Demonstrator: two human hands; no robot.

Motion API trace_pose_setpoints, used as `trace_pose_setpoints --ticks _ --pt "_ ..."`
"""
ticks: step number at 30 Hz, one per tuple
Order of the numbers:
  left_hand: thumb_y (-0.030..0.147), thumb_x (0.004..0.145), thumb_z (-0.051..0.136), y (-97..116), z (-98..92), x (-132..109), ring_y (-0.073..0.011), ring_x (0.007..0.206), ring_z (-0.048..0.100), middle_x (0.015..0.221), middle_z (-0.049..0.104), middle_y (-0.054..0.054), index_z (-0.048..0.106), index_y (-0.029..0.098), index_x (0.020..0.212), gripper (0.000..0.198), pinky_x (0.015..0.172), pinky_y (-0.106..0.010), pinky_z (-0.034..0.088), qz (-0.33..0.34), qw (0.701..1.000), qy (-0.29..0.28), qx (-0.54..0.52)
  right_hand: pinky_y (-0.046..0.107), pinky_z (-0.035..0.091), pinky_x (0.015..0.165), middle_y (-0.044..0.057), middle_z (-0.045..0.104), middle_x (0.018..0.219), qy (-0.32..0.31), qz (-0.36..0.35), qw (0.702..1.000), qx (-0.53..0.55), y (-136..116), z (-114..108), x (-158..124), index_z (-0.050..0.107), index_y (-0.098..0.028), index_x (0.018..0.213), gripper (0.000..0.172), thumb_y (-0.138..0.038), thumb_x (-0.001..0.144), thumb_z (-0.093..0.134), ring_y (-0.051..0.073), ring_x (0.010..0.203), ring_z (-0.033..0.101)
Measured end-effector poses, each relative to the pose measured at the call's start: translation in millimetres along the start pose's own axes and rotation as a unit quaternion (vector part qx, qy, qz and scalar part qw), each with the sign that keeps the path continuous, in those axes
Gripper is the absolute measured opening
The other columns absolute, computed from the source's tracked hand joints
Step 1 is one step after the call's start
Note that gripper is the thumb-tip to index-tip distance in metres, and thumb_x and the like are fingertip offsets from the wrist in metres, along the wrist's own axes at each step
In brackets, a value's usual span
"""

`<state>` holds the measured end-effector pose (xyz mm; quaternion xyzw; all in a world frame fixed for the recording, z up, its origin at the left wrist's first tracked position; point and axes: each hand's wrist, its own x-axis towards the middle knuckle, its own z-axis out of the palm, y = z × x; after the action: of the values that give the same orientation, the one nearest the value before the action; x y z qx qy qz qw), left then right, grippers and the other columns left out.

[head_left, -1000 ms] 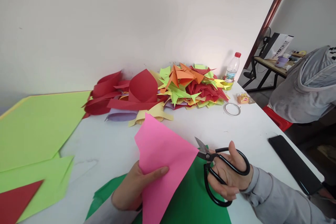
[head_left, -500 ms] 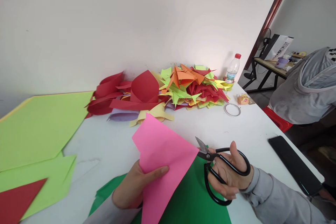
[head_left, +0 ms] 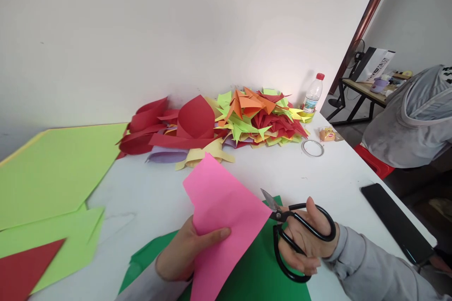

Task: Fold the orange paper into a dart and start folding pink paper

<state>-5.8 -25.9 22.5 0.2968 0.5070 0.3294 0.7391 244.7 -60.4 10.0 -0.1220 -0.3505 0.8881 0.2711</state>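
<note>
**Scissors close in on the pink sheet**

The left hand (head_left: 183, 256) holds a folded pink paper (head_left: 221, 218) upright over a dark green sheet (head_left: 261, 268) that lies on the white surface (head_left: 148, 197); its grip is clenched on the paper, thumb across the front. The right hand (head_left: 305, 240) has its grip grasping black scissors (head_left: 294, 235), fingers through the loops, blades parted, the tip touching the paper's right corner.

Against the picture half a second ago, the pink paper has shifted a little to the right and slightly lower, and the scissors have moved left with it, so that the blades now meet the paper's edge where before a small gap showed. The right hand sits a touch lower.

Further back, by the wall, a heap of folded paper shapes (head_left: 259, 115) in orange, red and yellow-green lies beside curled red pieces (head_left: 169, 124), unchanged. A water bottle (head_left: 313, 92) stands just right of the heap, a tape ring (head_left: 312, 147) lies near it, and a black phone (head_left: 397, 221) lies at the surface's right edge. Light green sheets (head_left: 52, 169) cover the left. Another person in a grey hood (head_left: 413, 122) sits to the right.
</note>
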Motion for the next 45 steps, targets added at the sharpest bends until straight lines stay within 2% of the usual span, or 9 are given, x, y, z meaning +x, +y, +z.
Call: trace_pose_setpoints --ticks 5,12,16,20,28,32,36,41,45 --pt "0.025 0.047 0.09 2 -1.1 0 -0.0389 0.084 0.071 0.084 0.076 -0.012 0.07 0.016 0.092 0.05 0.067 -0.045 0.06 -0.007 1.0 -0.018 0.003 0.02 0.032 0.035 0.001 0.064 0.063 -0.005 -0.019 1.0 0.008 -1 2 0 0.021 -0.016 0.145 0.095 -0.084 0.079 0.017 0.007 0.031 0.038" --pt "0.025 0.047 0.09 7 -3.7 0 -0.0375 0.081 0.071 0.081 0.076 -0.011 0.07 0.016 0.092 0.049 0.066 -0.044 0.06 -0.009 1.0 -0.021 0.001 0.021 0.029 0.035 0.001 0.062 0.059 0.008 -0.021 1.0 -0.003 -4 0 -2 0.032 -0.01 0.14 0.102 -0.087 0.075 0.017 0.007 0.03 0.038" --pt "0.026 0.046 0.09 5 -2.4 0 -0.0365 0.079 0.072 0.08 0.076 -0.011 0.069 0.016 0.092 0.051 0.064 -0.042 0.06 0.001 1.0 -0.014 0.006 0.022 0.029 0.036 0.001 0.06 0.054 0.019 -0.003 1.0 -0.018 -1 -1 -1 0.046 -0.007 0.127 0.1 -0.086 0.076 0.014 0.007 0.029 0.038" --pt "0.027 0.047 0.09 0 -0.3 -1 -0.034 0.075 0.072 0.08 0.076 -0.01 0.068 0.016 0.09 0.05 0.063 -0.041 0.06 -0.002 0.999 -0.036 0.017 0.023 0.031 0.033 0.003 0.059 0.053 -0.021 -0.015 1.0 -0.013 3 -3 2 0.058 -0.005 0.109 0.101 -0.089 0.072 0.015 0.008 0.029 0.039" --pt "0.028 0.051 0.089 -5 -1.2 0 -0.0322 0.077 0.071 0.081 0.076 -0.009 0.068 0.017 0.091 0.047 0.067 -0.041 0.059 -0.021 0.997 -0.071 0.014 0.021 0.033 0.033 0.003 0.06 0.056 -0.021 -0.025 0.999 -0.01 4 -3 3 0.058 -0.006 0.111 0.098 -0.087 0.076 0.014 0.008 0.03 0.041" --pt "0.027 0.051 0.089 -4 -2.3 0 -0.0296 0.074 0.071 0.081 0.075 -0.009 0.069 0.018 0.092 0.047 0.066 -0.039 0.058 -0.018 0.997 -0.077 0.001 0.02 0.03 0.034 0.002 0.062 0.059 0.003 -0.026 1.0 -0.016 2 -2 1 0.042 -0.01 0.134 0.099 -0.087 0.075 0.017 0.007 0.03 0.039" --pt "0.027 0.051 0.089 -2 -1.1 -1 -0.0264 0.066 0.07 0.079 0.075 -0.008 0.069 0.018 0.085 0.041 0.065 -0.038 0.058 -0.024 0.996 -0.082 0.004 0.021 0.032 0.035 0.003 0.065 0.065 -0.005 -0.036 0.999 -0.013 1 -2 0 0.029 -0.016 0.143 0.098 -0.086 0.076 0.021 0.008 0.031 0.042" --pt "0.029 0.05 0.089 0 -0.8 -2 -0.0281 0.067 0.07 0.079 0.075 -0.008 0.07 0.018 0.084 0.04 0.066 -0.041 0.057 -0.024 0.997 -0.079 -0.005 0.022 0.031 0.038 0.001 0.063 0.058 0.046 -0.002 0.998 -0.038 2 -2 -3 0.033 -0.012 0.14 0.096 -0.083 0.079 0.013 0.008 0.03 0.04" --pt "0.045 0.053 0.085 2 -8.7 2 -0.029 0.073 0.07 0.079 0.075 -0.008 0.073 0.018 0.082 0.041 0.065 -0.036 0.057 -0.03 0.994 -0.082 -0.07 0.022 0.031 0.039 0.0 0.06 0.055 0.051 0.019 0.998 -0.042 1 -4 -5 0.04 -0.01 0.135 0.094 -0.082 0.081 0.011 0.007 0.03 0.037"
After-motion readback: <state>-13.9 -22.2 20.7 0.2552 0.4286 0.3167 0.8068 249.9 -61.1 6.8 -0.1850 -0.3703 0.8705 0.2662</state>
